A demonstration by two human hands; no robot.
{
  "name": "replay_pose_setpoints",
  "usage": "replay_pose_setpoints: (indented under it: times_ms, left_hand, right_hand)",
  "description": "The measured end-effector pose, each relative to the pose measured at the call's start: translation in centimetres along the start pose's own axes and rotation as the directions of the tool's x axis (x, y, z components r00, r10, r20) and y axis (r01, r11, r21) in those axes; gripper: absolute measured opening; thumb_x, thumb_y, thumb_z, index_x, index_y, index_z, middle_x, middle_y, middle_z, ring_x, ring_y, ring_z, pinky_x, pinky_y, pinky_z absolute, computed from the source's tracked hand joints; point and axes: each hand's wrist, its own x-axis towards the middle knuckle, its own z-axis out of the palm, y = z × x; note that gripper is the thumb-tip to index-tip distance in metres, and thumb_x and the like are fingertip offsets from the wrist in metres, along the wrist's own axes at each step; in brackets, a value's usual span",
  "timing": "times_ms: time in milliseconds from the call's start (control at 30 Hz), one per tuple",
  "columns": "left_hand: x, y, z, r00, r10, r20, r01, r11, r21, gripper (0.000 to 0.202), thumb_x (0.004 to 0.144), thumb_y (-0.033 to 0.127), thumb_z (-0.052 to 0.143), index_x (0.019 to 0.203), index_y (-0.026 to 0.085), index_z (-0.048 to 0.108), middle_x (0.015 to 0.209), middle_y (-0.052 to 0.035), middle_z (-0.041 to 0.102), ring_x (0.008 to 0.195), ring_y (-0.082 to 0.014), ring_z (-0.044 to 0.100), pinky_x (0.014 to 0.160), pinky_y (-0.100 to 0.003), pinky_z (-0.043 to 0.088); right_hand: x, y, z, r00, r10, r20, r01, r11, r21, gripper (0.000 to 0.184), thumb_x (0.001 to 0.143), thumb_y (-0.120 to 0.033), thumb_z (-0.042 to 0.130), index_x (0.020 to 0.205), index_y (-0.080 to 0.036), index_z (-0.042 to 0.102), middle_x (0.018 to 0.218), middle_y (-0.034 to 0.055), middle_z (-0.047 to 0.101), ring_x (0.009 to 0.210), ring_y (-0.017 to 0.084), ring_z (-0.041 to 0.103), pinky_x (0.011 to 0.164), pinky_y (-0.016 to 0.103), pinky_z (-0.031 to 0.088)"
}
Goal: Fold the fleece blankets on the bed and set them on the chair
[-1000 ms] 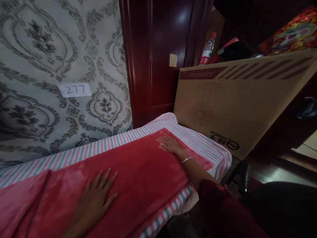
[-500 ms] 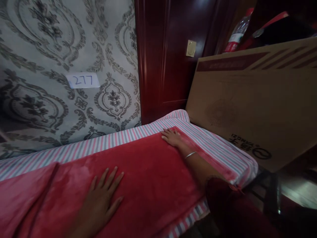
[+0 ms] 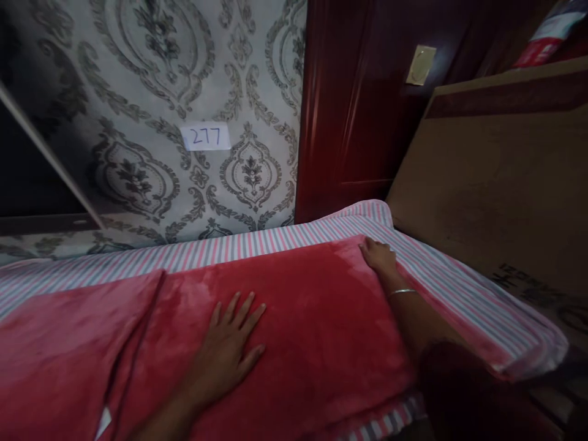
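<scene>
A red plush blanket (image 3: 316,318) lies folded over a pink, grey and white striped mattress (image 3: 257,242). My left hand (image 3: 232,346) rests flat on the blanket's middle with its fingers spread. My right hand (image 3: 379,257) lies flat at the blanket's far right corner, fingers together and stretched out, a thin silver bangle (image 3: 400,293) on the wrist. Neither hand holds anything. A second fold of the red blanket (image 3: 68,343) lies to the left.
A patterned grey wallpaper wall with a paper label reading 277 (image 3: 206,137) stands behind the mattress. A dark red wooden door (image 3: 362,110) is at the back right. A large cardboard box (image 3: 500,177) leans right beside the mattress.
The view has swung to the left, so the wall and label sit further right in the picture. Both hands stay flat on the blanket; the right one has slid slightly along the corner.
</scene>
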Motion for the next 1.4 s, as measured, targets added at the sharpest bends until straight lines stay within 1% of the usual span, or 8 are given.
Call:
replay_pose_setpoints:
  times_ms: [367,633,800,1067,1133,1233,1300,1400]
  left_hand:
    - [0.4,0.2,0.0,0.999,-0.037,0.002,0.037,0.997,-0.073,0.063,0.095,0.053,0.047,0.155,0.035,0.037,0.162,-0.0082,0.037,0.147,-0.0401,0.031,0.115,-0.067,0.025]
    - [0.8,0.1,0.0,0.999,-0.044,0.006,0.044,0.997,-0.061,0.062,0.095,0.055,0.045,0.153,0.032,0.042,0.162,-0.0101,0.036,0.148,-0.0398,0.030,0.115,-0.066,0.024]
    - [1.0,0.4,-1.1,0.998,-0.056,0.042,0.059,0.996,-0.070,0.063,0.094,0.051,0.046,0.153,0.029,0.042,0.163,-0.0126,0.034,0.148,-0.0402,0.030,0.115,-0.066,0.025]
    - [0.5,1.1,-2.1,0.994,0.061,-0.093,-0.085,0.955,-0.285,0.048,0.090,0.031,0.054,0.137,0.022,0.060,0.151,-0.0161,0.050,0.136,-0.0346,0.048,0.111,-0.057,0.037]
    - [0.6,1.3,-2.2,0.997,-0.014,-0.076,-0.029,0.846,-0.533,0.039,0.083,0.026,0.063,0.122,0.022,0.070,0.138,-0.0136,0.062,0.131,-0.0331,0.052,0.115,-0.057,0.033]
    - [1.4,1.1,-2.4,0.945,-0.327,0.019,0.140,0.350,-0.926,0.029,0.070,0.020,0.075,0.099,0.022,0.075,0.119,-0.0100,0.072,0.126,-0.0302,0.055,0.120,-0.051,0.028]
    - [2.0,0.7,-2.6,0.878,-0.463,0.120,0.175,0.076,-0.982,0.023,0.071,0.022,0.076,0.094,0.021,0.073,0.112,-0.0094,0.073,0.117,-0.0273,0.061,0.115,-0.046,0.037]
    - [2.3,-0.1,-2.9,0.828,-0.514,0.224,0.193,-0.113,-0.975,0.023,0.084,0.033,0.065,0.101,0.017,0.068,0.104,-0.0117,0.072,0.092,-0.0233,0.071,0.092,-0.042,0.056]
  right_hand:
    - [-6.4,8.9,-3.8,0.961,0.252,0.115,-0.258,0.965,0.045,0.059,0.098,-0.049,0.038,0.127,-0.004,0.064,0.116,0.0280,0.067,0.108,0.038,0.066,0.086,0.046,0.051]
    - [-9.9,12.2,-6.5,0.949,0.120,0.291,-0.206,0.937,0.284,0.045,0.088,-0.043,0.061,0.118,-0.011,0.071,0.117,0.0169,0.072,0.102,0.027,0.069,0.085,0.032,0.052]
    - [-12.7,12.3,-9.4,0.916,0.132,0.379,-0.319,0.813,0.487,0.055,0.076,-0.040,0.073,0.123,-0.012,0.069,0.125,0.0184,0.069,0.108,0.030,0.068,0.090,0.035,0.054]
    - [-14.3,5.9,-13.6,0.910,0.096,0.403,-0.320,0.782,0.535,0.023,0.081,-0.028,0.062,0.097,-0.015,0.072,0.074,0.0092,0.074,0.067,0.024,0.069,0.062,0.033,0.056]
    - [-13.6,2.5,-14.9,0.933,0.031,0.359,-0.231,0.815,0.531,0.027,0.082,-0.026,0.058,0.103,-0.013,0.070,0.074,0.0087,0.073,0.064,0.022,0.068,0.061,0.031,0.054]
    - [-13.4,-4.0,-16.8,0.951,-0.143,0.273,-0.015,0.864,0.503,0.033,0.082,-0.023,0.058,0.110,-0.010,0.070,0.087,0.0098,0.075,0.075,0.021,0.069,0.069,0.029,0.053]
    - [-14.7,-8.7,-17.6,0.933,-0.284,0.221,0.159,0.876,0.455,0.038,0.078,-0.020,0.062,0.114,-0.010,0.070,0.101,0.0107,0.074,0.090,0.023,0.069,0.080,0.028,0.051]
    - [-19.1,-14.8,-17.2,0.863,-0.466,0.196,0.378,0.852,0.362,0.046,0.075,-0.015,0.065,0.121,-0.011,0.069,0.115,0.0135,0.072,0.102,0.027,0.067,0.086,0.030,0.049]
